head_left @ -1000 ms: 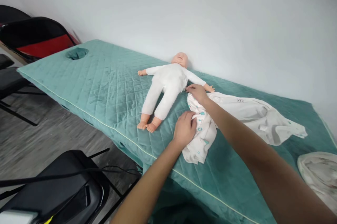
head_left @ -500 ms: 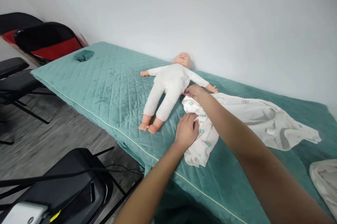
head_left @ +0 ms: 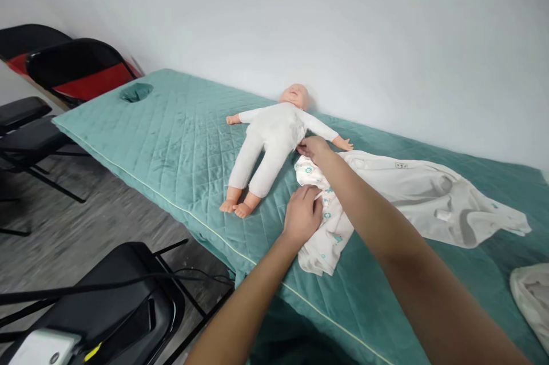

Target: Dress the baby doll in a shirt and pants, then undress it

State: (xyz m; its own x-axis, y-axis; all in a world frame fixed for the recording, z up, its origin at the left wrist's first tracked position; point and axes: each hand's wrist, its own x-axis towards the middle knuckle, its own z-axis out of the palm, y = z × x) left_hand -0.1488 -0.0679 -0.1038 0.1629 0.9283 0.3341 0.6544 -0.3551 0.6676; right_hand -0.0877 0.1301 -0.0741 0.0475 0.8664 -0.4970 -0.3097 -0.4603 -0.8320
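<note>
A baby doll [head_left: 274,129] with a white cloth body lies on its back, its head toward the wall and its arms spread. Beside it is a white baby onesie [head_left: 328,239] with small teal prints; its plain inner side spreads out to the right. My left hand [head_left: 303,213] has its fingers curled over the onesie's near left edge, closed on the fabric. Close to the doll's hip, my right hand [head_left: 314,149] is closed at the onesie's upper left edge. Its fingertips are partly hidden. My right forearm covers the middle of the onesie.
A green quilted cover [head_left: 184,142] lies over the bed, which has a face hole [head_left: 136,92] at the far left. Another pale cloth [head_left: 532,296] is at the right edge. Black chairs [head_left: 81,67] stand at left; a nearer chair [head_left: 128,296] holds a white device [head_left: 45,348].
The view has shifted slightly. Both hands stay at nearly the same places on the onesie, and the doll lies as before.
</note>
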